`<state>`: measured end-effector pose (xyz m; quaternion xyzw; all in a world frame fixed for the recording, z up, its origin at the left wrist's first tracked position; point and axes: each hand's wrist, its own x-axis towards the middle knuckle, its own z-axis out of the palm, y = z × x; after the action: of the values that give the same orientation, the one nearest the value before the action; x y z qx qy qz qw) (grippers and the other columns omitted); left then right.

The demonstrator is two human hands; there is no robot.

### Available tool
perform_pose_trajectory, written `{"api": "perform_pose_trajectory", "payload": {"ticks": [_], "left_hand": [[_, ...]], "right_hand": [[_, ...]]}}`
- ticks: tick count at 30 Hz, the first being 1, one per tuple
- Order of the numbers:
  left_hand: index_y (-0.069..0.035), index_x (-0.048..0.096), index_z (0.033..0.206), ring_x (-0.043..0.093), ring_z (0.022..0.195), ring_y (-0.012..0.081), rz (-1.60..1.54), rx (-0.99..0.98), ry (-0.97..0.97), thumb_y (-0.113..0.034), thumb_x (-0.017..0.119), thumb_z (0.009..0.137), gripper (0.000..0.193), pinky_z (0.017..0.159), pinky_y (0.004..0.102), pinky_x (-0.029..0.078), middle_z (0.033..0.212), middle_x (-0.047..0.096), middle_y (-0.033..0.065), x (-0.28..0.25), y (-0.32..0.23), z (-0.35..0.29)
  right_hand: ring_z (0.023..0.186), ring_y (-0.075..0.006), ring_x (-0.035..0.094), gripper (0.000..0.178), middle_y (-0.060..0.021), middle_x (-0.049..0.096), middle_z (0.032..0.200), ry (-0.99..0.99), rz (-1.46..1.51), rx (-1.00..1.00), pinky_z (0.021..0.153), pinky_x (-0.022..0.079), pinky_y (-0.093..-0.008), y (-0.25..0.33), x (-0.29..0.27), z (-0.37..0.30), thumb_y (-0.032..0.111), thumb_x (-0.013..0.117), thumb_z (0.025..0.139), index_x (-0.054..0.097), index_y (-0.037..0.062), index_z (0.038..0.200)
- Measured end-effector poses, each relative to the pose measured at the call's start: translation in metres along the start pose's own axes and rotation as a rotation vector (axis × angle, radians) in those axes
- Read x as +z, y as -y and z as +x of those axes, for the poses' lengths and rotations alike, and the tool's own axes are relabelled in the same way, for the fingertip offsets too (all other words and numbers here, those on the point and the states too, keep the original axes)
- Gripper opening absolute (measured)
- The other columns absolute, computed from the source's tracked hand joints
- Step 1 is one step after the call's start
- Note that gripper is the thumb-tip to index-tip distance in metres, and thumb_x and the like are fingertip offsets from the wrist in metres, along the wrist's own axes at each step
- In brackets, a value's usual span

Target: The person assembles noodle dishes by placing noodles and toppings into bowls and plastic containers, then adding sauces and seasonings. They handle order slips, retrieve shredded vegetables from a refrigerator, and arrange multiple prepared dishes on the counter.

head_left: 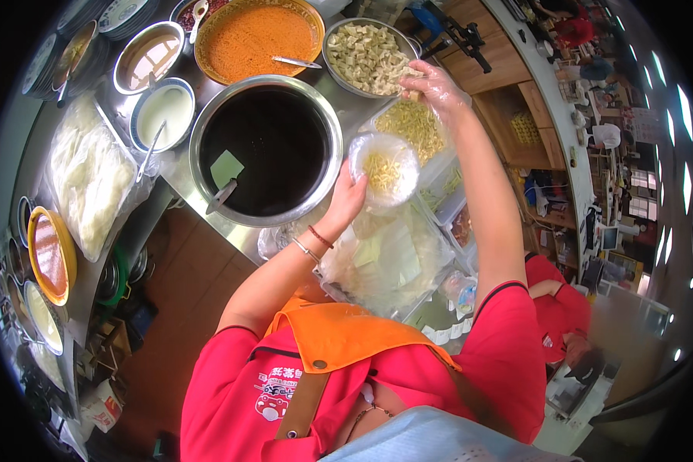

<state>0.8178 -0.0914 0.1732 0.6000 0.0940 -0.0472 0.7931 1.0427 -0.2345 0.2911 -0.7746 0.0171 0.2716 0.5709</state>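
My left hand (349, 192) grips the side of a bowl lined with a clear plastic bag (405, 154). Pale yellow shreds (382, 171) lie inside it. In a thin clear glove, my right hand (437, 86) is at the right rim of a metal bowl (330, 68) heaped with pale beige cubes (369, 50). Its fingers are closed around a few of these cubes. Just below that hand is a tray of yellow-green shreds (412, 127). A large steel pot of dark liquid (266, 146), with a ladle (222, 196) in it, stands left of the lined bowl.
Behind the pot is a wide bowl of orange sauce (254, 35) with a spoon. Smaller bowls of brown sauce (150, 58) and white liquid (164, 114) stand left. A bag of white noodle-like food (88, 177) lies farther left. Another person in red (558, 308) is at right.
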Motion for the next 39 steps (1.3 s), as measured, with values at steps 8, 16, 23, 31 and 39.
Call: {"api": "perform_pose_trajectory", "payload": {"ticks": [8,16,23,31,39], "left_hand": [[0.000,0.037,0.144,0.047,0.127,0.0223,-0.186,-0.028,0.100,-0.008,0.048,0.094,0.051,0.109,0.0339,0.035,0.136,0.050,0.0126,0.005,0.003,-0.025],[-0.001,0.041,0.141,0.050,0.116,0.0169,-0.181,-0.188,0.165,-0.015,0.048,0.099,0.045,0.101,0.0311,0.040,0.129,0.054,0.0085,-0.015,-0.006,-0.079],[0.001,0.052,0.129,0.054,0.110,0.0159,-0.166,-0.194,0.038,-0.021,0.051,0.098,0.038,0.093,0.0310,0.044,0.122,0.058,0.0087,-0.081,-0.016,-0.143],[0.003,0.051,0.131,0.057,0.108,0.0157,-0.054,-0.245,-0.078,-0.021,0.054,0.098,0.041,0.091,0.0311,0.046,0.121,0.060,0.0081,-0.125,-0.009,-0.240],[0.002,0.058,0.123,0.061,0.100,0.0160,0.095,-0.484,0.283,-0.017,0.056,0.093,0.036,0.087,0.0298,0.049,0.113,0.064,0.0079,-0.122,0.023,-0.247]], "right_hand": [[0.099,-0.0170,0.064,0.032,-0.0069,0.067,0.109,0.116,-0.754,-0.281,0.089,0.052,-0.0306,-0.028,0.051,-0.167,0.008,0.063,0.089,0.062,0.0060,0.121],[0.095,-0.0136,0.065,0.024,-0.0062,0.070,0.106,-0.361,-0.512,-0.215,0.086,0.053,-0.0279,-0.047,0.062,-0.294,0.007,0.053,0.098,0.066,0.0056,0.118],[0.091,-0.0334,0.066,0.049,-0.0173,0.063,0.105,-0.372,-1.100,0.062,0.075,0.055,-0.0415,-0.255,0.108,-0.432,0.044,0.069,0.086,0.058,0.0033,0.111],[0.091,-0.0392,0.064,0.035,-0.0218,0.059,0.102,-0.191,-0.947,0.182,0.078,0.053,-0.0474,-0.343,0.190,-0.450,0.029,0.062,0.092,0.056,-0.0004,0.110],[0.090,-0.0416,0.063,0.017,-0.0234,0.064,0.095,-0.739,-0.720,0.233,0.077,0.052,-0.0497,-0.327,0.118,-0.460,0.014,0.054,0.090,0.058,0.0044,0.104]]}}
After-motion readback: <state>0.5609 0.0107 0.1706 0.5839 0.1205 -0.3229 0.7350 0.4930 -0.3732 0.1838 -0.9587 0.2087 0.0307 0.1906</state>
